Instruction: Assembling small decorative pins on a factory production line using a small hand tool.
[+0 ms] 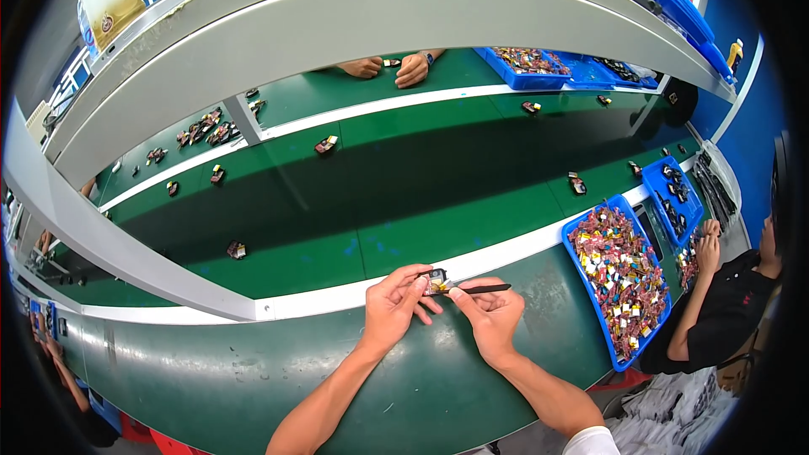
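Observation:
In front of me, above the near edge of the green bench, my left hand [393, 307] grips a small black electronic device [436, 280] between thumb and fingers. Its inside shows, with a yellowish part and a silvery part. My right hand [493, 318] is closed on a slim black tool [490, 288] whose handle sticks out to the right; its thin tip reaches the device. Whether it is a pair of tweezers or a blade cannot be made out. The fingers partly cover both things.
A blue tray [624, 285] heaped with small wired parts stands right of my hands, and a smaller blue tray [674, 200] holds black pieces. Devices lie scattered on the green belt [421, 194]. A grey frame [337, 17] spans overhead. Other people work opposite, at right and left.

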Tool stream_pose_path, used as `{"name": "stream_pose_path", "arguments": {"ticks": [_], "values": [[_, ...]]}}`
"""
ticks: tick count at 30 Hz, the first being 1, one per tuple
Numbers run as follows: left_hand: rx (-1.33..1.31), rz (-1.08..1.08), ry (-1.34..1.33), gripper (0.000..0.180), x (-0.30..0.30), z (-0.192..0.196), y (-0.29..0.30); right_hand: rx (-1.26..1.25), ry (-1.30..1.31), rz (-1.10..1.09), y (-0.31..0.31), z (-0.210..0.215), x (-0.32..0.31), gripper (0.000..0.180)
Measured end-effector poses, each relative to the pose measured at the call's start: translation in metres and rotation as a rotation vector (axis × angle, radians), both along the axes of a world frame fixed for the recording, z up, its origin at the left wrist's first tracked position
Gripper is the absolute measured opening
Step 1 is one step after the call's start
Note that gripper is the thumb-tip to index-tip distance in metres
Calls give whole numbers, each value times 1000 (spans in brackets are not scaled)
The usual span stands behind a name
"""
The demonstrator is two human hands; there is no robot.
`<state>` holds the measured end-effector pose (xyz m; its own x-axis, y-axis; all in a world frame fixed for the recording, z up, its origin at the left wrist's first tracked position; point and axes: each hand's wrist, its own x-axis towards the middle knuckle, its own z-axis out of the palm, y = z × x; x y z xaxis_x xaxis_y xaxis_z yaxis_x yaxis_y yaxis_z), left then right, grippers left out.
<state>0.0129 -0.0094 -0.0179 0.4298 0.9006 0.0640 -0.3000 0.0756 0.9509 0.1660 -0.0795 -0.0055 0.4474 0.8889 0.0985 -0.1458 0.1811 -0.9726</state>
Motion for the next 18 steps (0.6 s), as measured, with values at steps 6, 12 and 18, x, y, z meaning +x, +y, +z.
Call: {"name": "stream_pose_path", "arguments": {"ticks": [6,12,18], "values": [[3,4,1,29,0,0,0,-10,-10,10,0,0,1,11],[11,15,20,30,0,-2,1,-7,-94,16,0,1,1,11],[-33,25,40,26,-1,-3,1,-1,-159,-4,3,0,1,11]]}}
